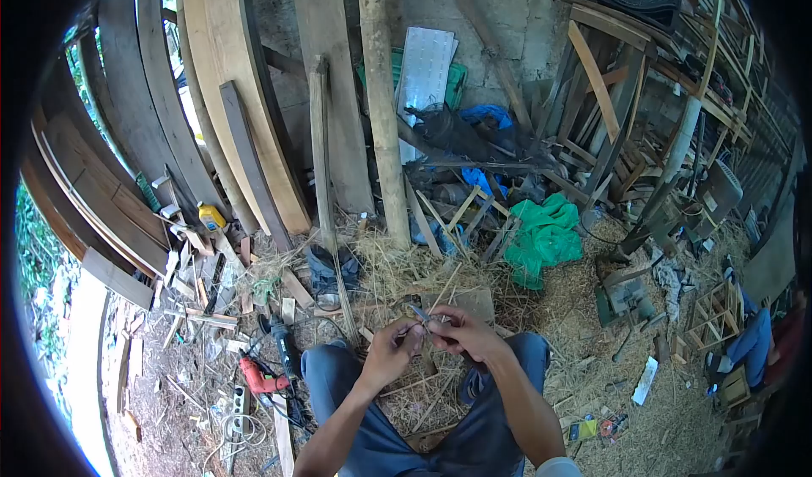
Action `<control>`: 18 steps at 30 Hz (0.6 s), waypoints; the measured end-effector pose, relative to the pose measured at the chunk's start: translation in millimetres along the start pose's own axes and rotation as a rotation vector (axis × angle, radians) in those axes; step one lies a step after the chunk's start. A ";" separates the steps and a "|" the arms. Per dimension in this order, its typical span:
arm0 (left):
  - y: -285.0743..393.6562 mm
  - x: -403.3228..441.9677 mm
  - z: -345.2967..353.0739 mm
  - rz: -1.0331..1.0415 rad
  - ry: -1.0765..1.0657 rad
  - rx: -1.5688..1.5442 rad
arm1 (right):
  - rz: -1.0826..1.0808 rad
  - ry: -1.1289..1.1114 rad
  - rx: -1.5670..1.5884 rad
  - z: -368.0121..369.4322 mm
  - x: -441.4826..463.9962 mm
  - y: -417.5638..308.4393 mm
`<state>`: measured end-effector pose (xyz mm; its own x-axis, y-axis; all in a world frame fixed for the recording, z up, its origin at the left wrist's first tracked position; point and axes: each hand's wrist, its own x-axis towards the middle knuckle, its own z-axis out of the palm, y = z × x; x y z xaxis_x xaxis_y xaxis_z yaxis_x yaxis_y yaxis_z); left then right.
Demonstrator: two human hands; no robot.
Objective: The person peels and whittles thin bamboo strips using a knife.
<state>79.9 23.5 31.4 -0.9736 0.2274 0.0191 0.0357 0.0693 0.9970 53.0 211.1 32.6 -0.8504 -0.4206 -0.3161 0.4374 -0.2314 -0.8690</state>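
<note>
The tall boards [224, 96] leaning at eleven o'clock from the hands look like the heaviest hazard: with loose footing under them, a knock could make one slide sideways. The ground [609, 409] is strewn with shavings and offcuts, so anything small that drops between the knees could be lost there. The person's legs [334, 375] are spread on either side of the work, and a sharp edge that slips downward could reach a thigh. At nine o'clock, the red drill [264, 380] lies beside the left knee among cords, where a shifting foot could snag them. The left hand [391, 354] and the right hand [463, 335] meet between the knees at centre, their fingers bent and nearly closed, pinching a slim grey piece [419, 312] that sticks up toward twelve o'clock. It may be a blade, though its edge cannot be made out; if so, the fingertips are so near it that a sudden slip, from too much force or a poor pinch, could cut them.
</note>
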 end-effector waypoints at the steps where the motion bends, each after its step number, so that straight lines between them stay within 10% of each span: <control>1: 3.3 -0.3 0.7 -0.001 -0.002 0.002 | 0.018 -0.080 0.022 -1.8 1.5 2.5; 18: -6.6 -13.3 -0.7 -0.017 0.034 0.198 | -0.123 0.245 -0.024 -46.8 14.2 -15.8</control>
<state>92.4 19.3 24.7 -0.9814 0.1920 0.0079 0.0593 0.2634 0.9629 20.3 249.9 24.0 -0.9432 -0.1653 -0.2882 0.3223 -0.2455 -0.9142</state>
